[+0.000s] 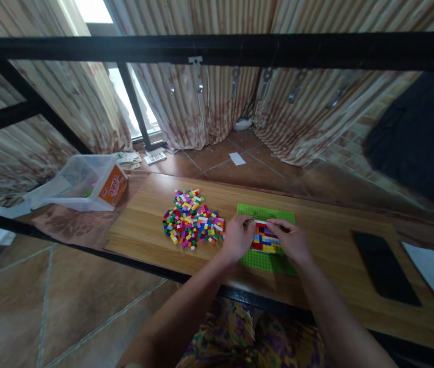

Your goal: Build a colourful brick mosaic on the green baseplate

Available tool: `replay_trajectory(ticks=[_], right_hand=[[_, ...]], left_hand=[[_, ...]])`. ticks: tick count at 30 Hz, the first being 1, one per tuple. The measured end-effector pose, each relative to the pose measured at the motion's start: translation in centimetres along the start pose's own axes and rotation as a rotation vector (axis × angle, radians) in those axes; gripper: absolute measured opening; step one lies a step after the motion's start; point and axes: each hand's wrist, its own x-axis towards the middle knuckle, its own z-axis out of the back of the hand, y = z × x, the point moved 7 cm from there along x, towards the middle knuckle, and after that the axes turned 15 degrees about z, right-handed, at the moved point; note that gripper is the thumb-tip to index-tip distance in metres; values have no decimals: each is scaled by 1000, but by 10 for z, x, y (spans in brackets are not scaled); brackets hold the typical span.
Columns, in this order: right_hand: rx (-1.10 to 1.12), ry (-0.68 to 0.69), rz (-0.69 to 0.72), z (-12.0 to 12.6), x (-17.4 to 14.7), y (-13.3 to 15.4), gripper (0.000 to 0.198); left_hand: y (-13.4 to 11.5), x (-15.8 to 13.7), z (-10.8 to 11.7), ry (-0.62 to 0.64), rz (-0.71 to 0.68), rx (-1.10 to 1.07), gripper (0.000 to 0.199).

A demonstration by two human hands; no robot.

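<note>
Left hand: the person's bare left hand (pixel 239 235) lies over the left part of the baseplate, just beside the loose pile; thumb and forefinger are bent towards the left end of the white strip.
Right hand: the bare right hand (pixel 293 243) reaches over the right part, fingers bent and tips at the strip's right end; whether either hand pinches the strip or only presses it cannot be told.
White strip: a narrow white plastic piece (pixel 261 223) between the two sets of fingertips, at the far edge of the build.
Brick build: a compact patch of red, blue, yellow and white plastic bricks (pixel 265 240) on the baseplate, between the hands, partly covered by the right.
Baseplate: a bright green, studded plastic sheet (pixel 265 262) lying flat on the long, wood-grained tabletop (pixel 328 250).
Loose pile: many small multicoloured plastic bricks (pixel 190 220), left of the baseplate.
Tabletop, right: a flat black rectangular object (pixel 385 268); beyond it, white paper (pixel 433 273).
Box: a translucent plastic container with an orange label (pixel 87 200), left of the tabletop.
</note>
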Motion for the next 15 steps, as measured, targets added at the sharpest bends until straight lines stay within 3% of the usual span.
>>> replay_trajectory(ticks=[2,6,10,15], right_hand=[[-107,6,82,3,0,10,29],[-388,-36,389,-3,-9,56,23],[-428,120,547,-47,-27,91,22],[-424,332,556,-102,-41,94,19]], left_hand=[[1,-14,10,-34,-66,-2,20],[16,-47,30,14,-176,22,19],[38,-72,51,84,-244,59,19],[52,-80,72,45,-261,82,19]])
